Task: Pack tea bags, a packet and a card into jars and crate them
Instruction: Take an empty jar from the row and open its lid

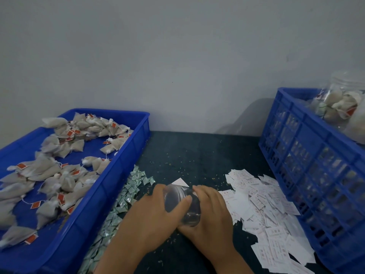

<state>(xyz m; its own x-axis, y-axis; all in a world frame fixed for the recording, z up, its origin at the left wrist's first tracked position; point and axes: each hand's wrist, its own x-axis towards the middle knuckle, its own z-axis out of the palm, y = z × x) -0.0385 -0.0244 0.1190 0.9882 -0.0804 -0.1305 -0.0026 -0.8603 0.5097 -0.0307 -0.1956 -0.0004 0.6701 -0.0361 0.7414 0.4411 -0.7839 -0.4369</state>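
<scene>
Jar (192,210) aslant, mouth away and leftward

- Wall (177,56): plain, pale grey, matt; fills the upper half of the view; a faint scuff (290,56) shows at right.
- Desk (197,153): dark blue-green surface, butts against the wall; small pale specks (177,161) lie scattered over it.
- Light: soft, even; one diffuse shadow (248,117) on the wall's lower right.

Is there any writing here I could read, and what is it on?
White cards: red print, too blurred to read.
Green packets: print too small to read.
Tea bag tags: red, nothing legible.
No text can be quoted.
</scene>
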